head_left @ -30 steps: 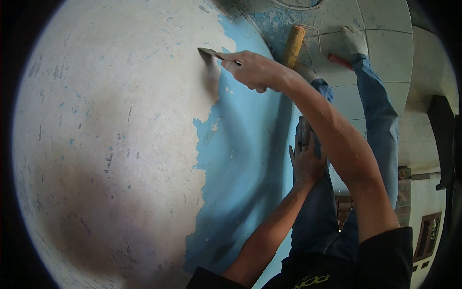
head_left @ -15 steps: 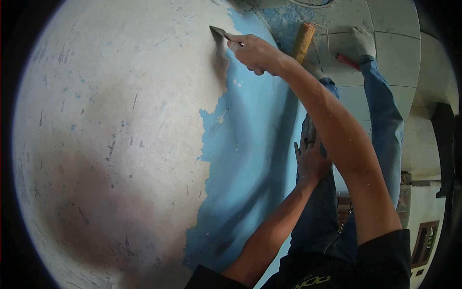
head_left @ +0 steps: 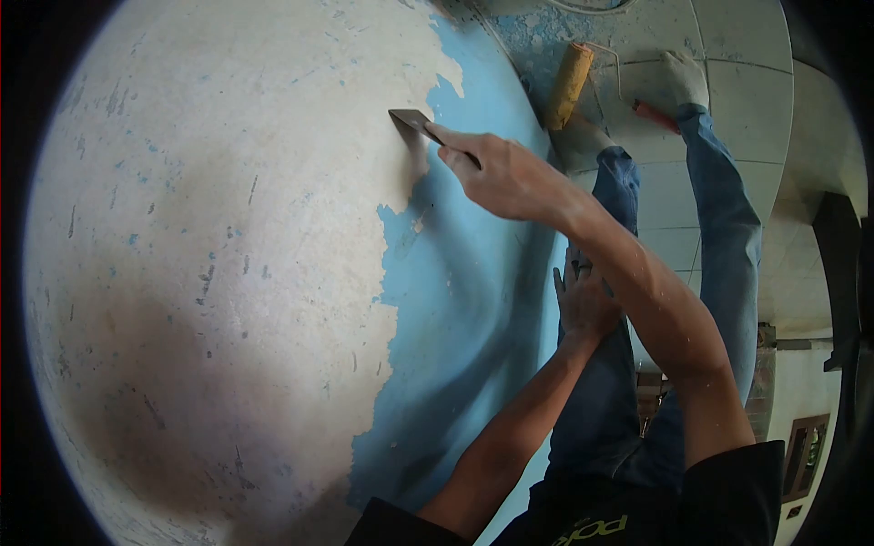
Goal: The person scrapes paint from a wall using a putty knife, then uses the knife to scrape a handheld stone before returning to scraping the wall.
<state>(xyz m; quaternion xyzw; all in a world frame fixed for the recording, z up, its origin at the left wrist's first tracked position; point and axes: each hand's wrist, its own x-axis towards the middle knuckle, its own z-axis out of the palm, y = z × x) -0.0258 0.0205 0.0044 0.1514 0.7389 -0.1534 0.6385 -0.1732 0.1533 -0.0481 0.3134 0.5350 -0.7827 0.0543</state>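
Note:
My right hand (head_left: 501, 173) is closed round the handle of a scraper (head_left: 411, 119). Its dark triangular blade lies at the wall (head_left: 228, 273), on the bare whitish part just left of the ragged edge of the blue paint (head_left: 455, 300). A shadow falls below the blade. My left hand (head_left: 590, 305) rests on my jeans leg (head_left: 596, 391) near the knee, thumb and fingers spread, holding nothing; my right forearm covers part of it.
A paint roller (head_left: 571, 86) with a yellowish sleeve and a red handle lies on the tiled floor (head_left: 746, 100) by my feet. Blue paint flakes (head_left: 537, 45) litter the floor along the wall's foot. Part of a round rim (head_left: 592, 7) shows at the top edge.
My right hand and the scraper have moved down the picture along the paint edge. A notched piece of that edge, hidden before, now shows above the blade. The left hand stays on the leg.

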